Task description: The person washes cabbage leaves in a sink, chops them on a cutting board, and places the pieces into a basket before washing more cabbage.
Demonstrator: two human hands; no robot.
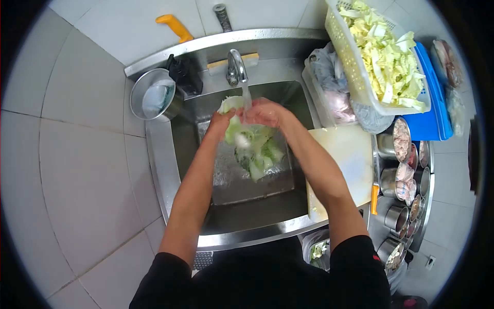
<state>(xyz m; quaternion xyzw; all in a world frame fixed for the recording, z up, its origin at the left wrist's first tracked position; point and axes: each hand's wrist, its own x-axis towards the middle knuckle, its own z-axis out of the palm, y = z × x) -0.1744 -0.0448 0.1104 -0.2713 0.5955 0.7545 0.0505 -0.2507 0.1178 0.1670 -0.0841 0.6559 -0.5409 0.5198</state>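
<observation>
A stream of water runs from the faucet (236,69) into the metal sink (216,193). Pale green cabbage leaves (260,154) lie in the basin below my hands, some with darker green edges, blurred by splashing. My left hand (223,124) is closed on the edge of a whitish-green cabbage leaf (230,104) left of the stream. Directly in the water, my right hand (263,113) is cupped with its fingers loosely apart, pointing left. Nothing shows plainly in its grip, though water partly hides the fingertips.
Right of the sink lies a white cutting board (345,167), beside an orange-handled knife (374,200). A white basket (347,54) of cut cabbage stands behind it, near several metal containers (396,219). A metal pot (154,95) and dark bottle (185,77) stand back left.
</observation>
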